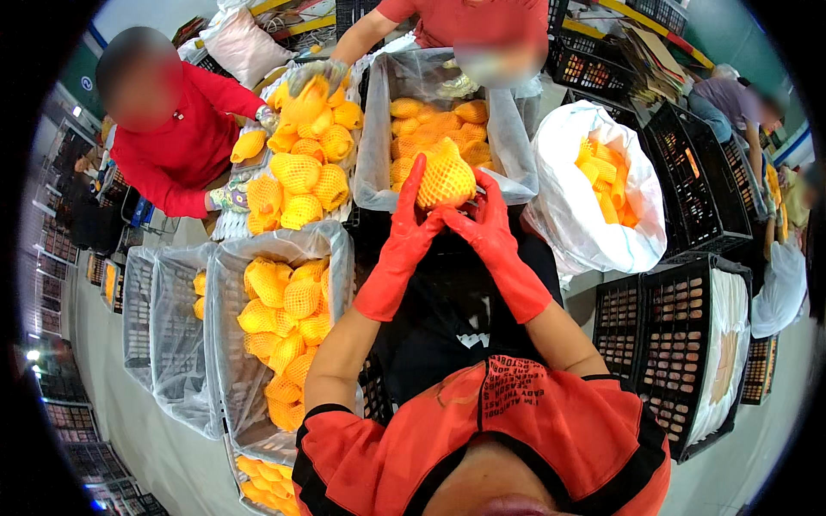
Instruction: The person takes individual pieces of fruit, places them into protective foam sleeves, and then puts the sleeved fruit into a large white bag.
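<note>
My left hand (411,225) and my right hand (480,225), both in long red rubber gloves, together grip a fruit in a yellow-orange foam net (446,176), held up at the centre. Its lower end is partly covered by my fingers. Behind it stands a plastic-lined crate (372,129) with more netted pieces (423,125). At the lower left, another lined crate (225,335) holds several netted fruits (288,318). A white sack (551,198) to the right contains loose yellow-orange foam nets (607,181).
A co-worker in red (181,129) handles netted fruit on a white tray (342,193) at the upper left; another (413,21) works across from me. Black crates (688,189) stand at the right, with more (662,361) below, and further people (731,112) behind. Empty-looking lined crates (172,361) sit far left.
</note>
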The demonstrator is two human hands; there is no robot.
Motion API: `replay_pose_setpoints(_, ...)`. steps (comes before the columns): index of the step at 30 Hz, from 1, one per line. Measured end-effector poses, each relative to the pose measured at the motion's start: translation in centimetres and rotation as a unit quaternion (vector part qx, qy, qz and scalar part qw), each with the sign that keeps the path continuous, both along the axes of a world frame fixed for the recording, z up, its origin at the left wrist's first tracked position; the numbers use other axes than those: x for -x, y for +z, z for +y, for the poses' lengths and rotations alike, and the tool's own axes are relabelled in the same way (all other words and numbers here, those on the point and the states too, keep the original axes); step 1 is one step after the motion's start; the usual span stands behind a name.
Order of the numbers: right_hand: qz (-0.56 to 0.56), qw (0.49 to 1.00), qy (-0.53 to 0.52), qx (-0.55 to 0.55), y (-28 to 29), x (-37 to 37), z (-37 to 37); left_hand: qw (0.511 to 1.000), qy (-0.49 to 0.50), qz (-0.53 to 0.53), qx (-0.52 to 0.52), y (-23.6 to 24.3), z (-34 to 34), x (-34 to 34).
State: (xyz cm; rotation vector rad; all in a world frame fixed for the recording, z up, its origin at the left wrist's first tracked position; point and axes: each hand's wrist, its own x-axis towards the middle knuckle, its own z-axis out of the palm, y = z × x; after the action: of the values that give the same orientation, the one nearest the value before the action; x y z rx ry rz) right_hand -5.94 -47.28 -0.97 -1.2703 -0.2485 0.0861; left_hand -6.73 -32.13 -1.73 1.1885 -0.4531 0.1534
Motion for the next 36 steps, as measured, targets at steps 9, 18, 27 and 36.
replay_pose_setpoints(9, -0.117, 0.993, -0.026, 0.004, 1.0, 0.2, 0.3, 0.999, -0.043, -0.004, -0.023, 3.2, 0.9, 1.1)
replay_pose_setpoints(18, -0.187, 0.973, -0.062, 0.122, 0.8, 0.2, -0.3, 0.997, -0.054, 0.035, -0.049, 3.5, 2.8, 1.2)
replay_pose_setpoints(27, 0.202, 0.911, 0.152, -0.325, -0.7, 1.7, 0.4, 0.982, 0.104, 0.158, 0.024, 2.0, 1.9, 1.0)
replay_pose_setpoints(36, 0.154, 0.925, 0.146, -0.316, -1.7, 1.9, 1.0, 0.988, 0.087, 0.106, 0.064, -1.6, 3.2, 0.4)
